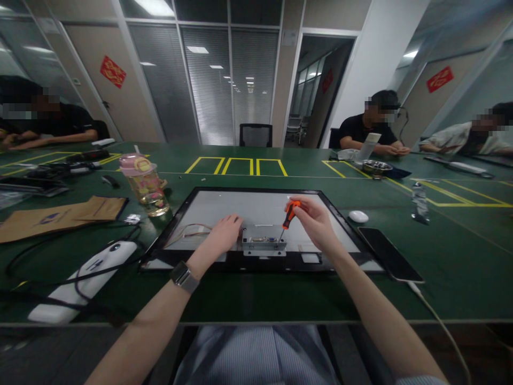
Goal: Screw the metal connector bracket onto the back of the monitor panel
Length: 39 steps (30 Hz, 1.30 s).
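Note:
My right hand point(315, 216) is closed around an orange and black screwdriver point(290, 215). The screwdriver's thin shaft points down, its tip at the right part of a grey metal bracket point(264, 247) with connector ports in it. At the left end of this bracket is my left hand point(226, 233), its fingers bent against the metal and partly hidden. The bracket sits near the front edge of a flat display panel point(212, 203) with a black frame, lying on the table. Thin wires point(194, 230) lie on the panel left of the bracket.
On the green table point(248, 299), a white power strip point(88, 280), cables, a paper bag point(60, 216) and a pink-lidded cup point(146, 187) stand left. A phone point(388, 254) and white mouse point(358, 216) lie right. Other people sit along both sides, one point(368, 125) near a metal bowl point(377, 167).

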### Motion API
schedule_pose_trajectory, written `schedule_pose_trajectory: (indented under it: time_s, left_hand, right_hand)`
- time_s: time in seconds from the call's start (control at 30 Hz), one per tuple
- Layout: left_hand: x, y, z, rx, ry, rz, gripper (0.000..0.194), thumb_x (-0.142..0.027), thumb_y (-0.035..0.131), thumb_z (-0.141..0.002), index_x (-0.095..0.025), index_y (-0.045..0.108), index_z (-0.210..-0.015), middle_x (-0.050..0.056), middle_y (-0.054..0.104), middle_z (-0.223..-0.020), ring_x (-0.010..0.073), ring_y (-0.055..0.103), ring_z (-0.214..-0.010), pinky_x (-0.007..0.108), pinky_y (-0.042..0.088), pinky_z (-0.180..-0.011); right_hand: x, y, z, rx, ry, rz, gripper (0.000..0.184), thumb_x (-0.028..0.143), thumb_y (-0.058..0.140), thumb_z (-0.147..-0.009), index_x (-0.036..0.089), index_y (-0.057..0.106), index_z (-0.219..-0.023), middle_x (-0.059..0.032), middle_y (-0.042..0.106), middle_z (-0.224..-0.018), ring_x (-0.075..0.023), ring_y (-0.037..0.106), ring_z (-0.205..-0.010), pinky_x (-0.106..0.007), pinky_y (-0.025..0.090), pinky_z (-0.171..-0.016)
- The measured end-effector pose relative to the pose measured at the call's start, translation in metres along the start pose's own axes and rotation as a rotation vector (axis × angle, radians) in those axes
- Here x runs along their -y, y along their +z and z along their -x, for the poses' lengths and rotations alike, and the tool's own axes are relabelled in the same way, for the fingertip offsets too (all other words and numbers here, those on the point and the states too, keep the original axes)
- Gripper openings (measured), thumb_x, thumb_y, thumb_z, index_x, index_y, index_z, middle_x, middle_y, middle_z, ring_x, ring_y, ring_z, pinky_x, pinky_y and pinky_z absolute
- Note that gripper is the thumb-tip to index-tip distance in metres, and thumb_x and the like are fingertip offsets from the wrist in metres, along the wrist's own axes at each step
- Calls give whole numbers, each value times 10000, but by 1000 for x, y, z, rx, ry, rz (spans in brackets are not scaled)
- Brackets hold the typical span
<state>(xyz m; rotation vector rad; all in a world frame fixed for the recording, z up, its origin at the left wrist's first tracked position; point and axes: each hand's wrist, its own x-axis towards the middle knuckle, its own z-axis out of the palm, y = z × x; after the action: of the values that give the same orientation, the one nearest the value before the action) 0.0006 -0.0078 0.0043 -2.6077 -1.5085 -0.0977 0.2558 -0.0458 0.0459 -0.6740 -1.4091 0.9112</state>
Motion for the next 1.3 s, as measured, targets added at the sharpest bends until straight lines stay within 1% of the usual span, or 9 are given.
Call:
schedule_pose_trajectory:
  time_s: [0.07,0.17,0.33,0.5,0.7,0.83,0.93,1.13,1.3]
  left_hand:
    - [0,-1,0,-1,-1,2,350,-89,406,-896,-149,548,-1211,156,575,-1212,253,584,-1077,378,450,-911]
    - [-1,-1,0,-4,3,-3,346,-93,395,-902,-143,552,-1207,159,577,-1207,257,585,-1075,381,455,-905]
    - [0,1,-1,3,2,-16,357,-91,387,-899,-140,545,-1215,160,573,-1219,262,585,-1077,388,467,-892]
    - [1,2,-1,3,8,-9,350,-99,391,-904,-139,543,-1217,155,568,-1225,257,580,-1085,386,455,-917]
    - [1,2,-1,4,7,-26,365,-90,383,-902,-127,538,-1231,154,571,-1217,262,583,-1069,388,463,-909]
    - [1,4,-2,3,8,-23,357,-99,405,-901,-141,536,-1230,155,574,-1212,255,583,-1079,379,459,-911]
    - [2,4,-2,2,6,-25,365,-94,407,-898,-137,534,-1237,153,572,-1217,257,584,-1081,379,457,-912]
    - [1,3,-1,-8,7,-12,349,-105,414,-903,-136,542,-1226,152,573,-1214,252,578,-1082,371,445,-915]
    - [1,2,-1,-5,-3,-5,361,-96,397,-905,-140,536,-1236,153,570,-1222,254,577,-1088,376,450,-905]
  right_hand:
    - [-1,-2,0,-62,-40,91,178,328,717,-803,287,696,-974,7,655,-867,-175,632,-826,-369,517,-843]
    - [1,-2,0,-84,-77,209,184,351,632,-871,279,702,-1025,-18,661,-940,-191,633,-893,-391,503,-885]
    - [2,-1,1,-27,-51,116,277,367,555,-923,273,657,-1162,-45,691,-1041,-213,657,-942,-455,492,-934]
    - [-1,-3,-1,-146,-98,204,145,304,699,-816,278,726,-956,-16,671,-913,-186,626,-862,-372,519,-843]
    - [-2,-4,0,-3,-12,10,272,356,554,-921,283,667,-1157,-46,685,-1065,-207,649,-957,-431,496,-917]
    - [-4,-4,0,-109,-78,112,166,290,717,-804,271,713,-969,-12,658,-916,-169,620,-857,-334,516,-810]
    - [-2,-3,0,-130,-62,58,83,308,747,-770,259,689,-803,14,602,-813,-145,584,-760,-296,512,-734]
    - [4,3,1,37,87,-202,215,430,640,-862,290,660,-1024,-7,661,-865,-183,639,-855,-418,497,-905]
    - [3,3,0,56,65,-238,148,424,671,-842,280,673,-874,-4,651,-972,-180,632,-924,-440,452,-1001]
